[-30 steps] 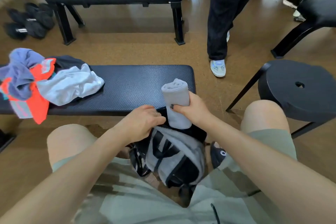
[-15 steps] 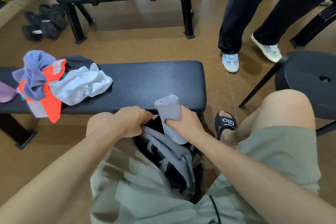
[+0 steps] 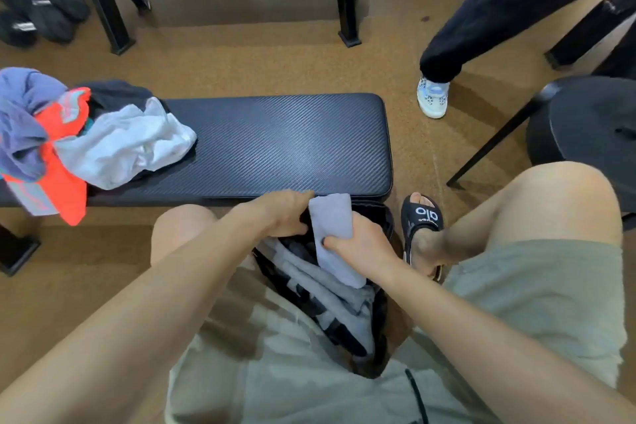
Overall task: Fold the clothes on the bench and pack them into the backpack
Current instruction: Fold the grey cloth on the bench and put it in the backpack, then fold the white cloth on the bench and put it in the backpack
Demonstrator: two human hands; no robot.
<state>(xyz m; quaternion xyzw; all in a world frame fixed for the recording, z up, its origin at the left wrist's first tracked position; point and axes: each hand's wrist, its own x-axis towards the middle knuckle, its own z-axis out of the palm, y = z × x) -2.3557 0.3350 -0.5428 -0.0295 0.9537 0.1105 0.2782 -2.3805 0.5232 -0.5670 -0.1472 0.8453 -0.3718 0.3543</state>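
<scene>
You're partway: 1 folded grey garment (image 3: 335, 237) is going into the backpack (image 3: 383, 306) between your knees. A heap of unfolded clothes (image 3: 86, 138) sits at the bench's (image 3: 275, 144) left end, not yet folded. Your right hand (image 3: 361, 244) has fingers curled tight around the garment. Your left hand (image 3: 278, 213) pinches the backpack's rim, holding the mouth open.
</scene>
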